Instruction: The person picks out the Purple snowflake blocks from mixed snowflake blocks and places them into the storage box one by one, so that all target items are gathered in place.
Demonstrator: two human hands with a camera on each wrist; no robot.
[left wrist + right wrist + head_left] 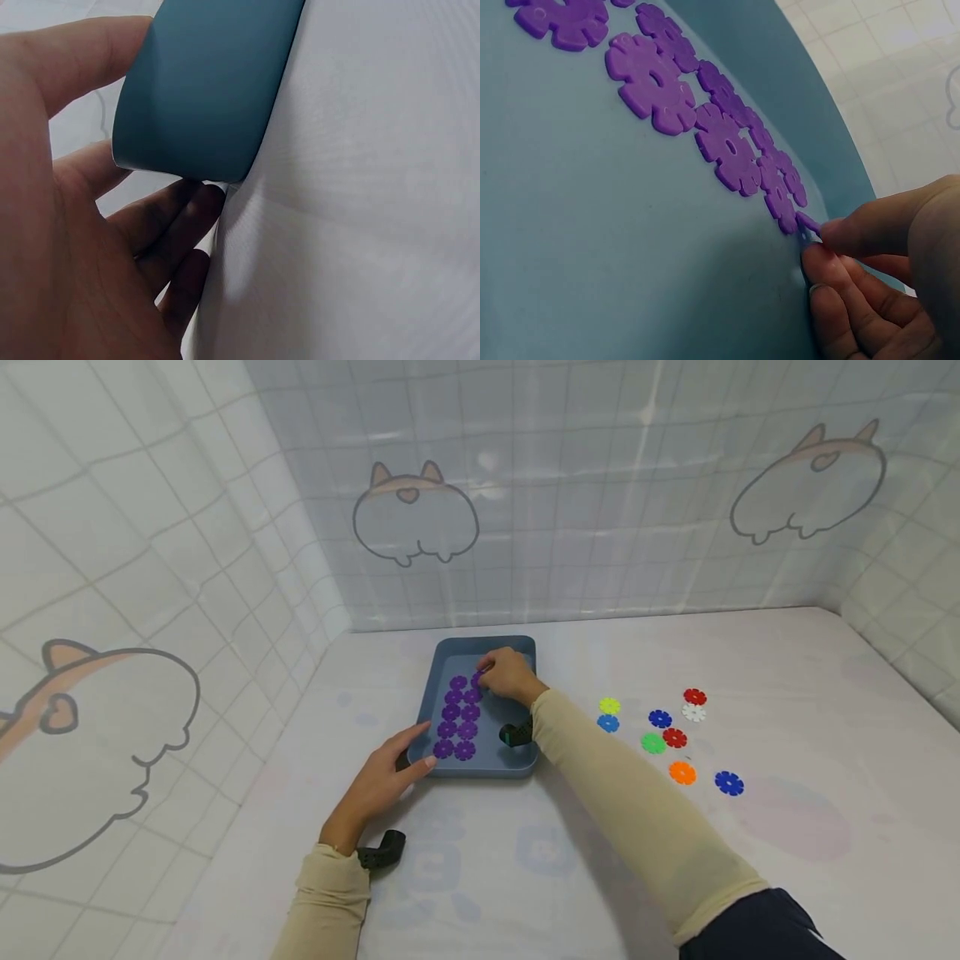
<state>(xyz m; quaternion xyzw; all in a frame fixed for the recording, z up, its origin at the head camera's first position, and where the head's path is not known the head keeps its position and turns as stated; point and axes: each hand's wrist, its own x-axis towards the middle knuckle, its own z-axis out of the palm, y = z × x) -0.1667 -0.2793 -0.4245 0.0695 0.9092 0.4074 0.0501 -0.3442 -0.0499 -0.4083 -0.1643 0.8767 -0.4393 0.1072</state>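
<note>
A blue-grey tray (487, 760) on the table holds two rows of purple flower-shaped plastic discs (451, 712), lying flat. My left hand (375, 787) grips the tray's near left corner. In the left wrist view, the thumb meets one side of the tray (206, 90) and fingers reach around its underside edge. Inside the tray, my right hand (512, 676) pinches another purple disc (808, 223) between thumb and index finger at the far end of the right row. Only a slim edge of this disc shows; the fingertips cover the rest.
Right of the tray lie several loose discs, among them a yellow one (610, 705), a green one (653, 743), an orange one (682, 772) and a white one (694, 712). White tile-patterned curtains (570, 527) enclose the table (600, 827) at the back and sides.
</note>
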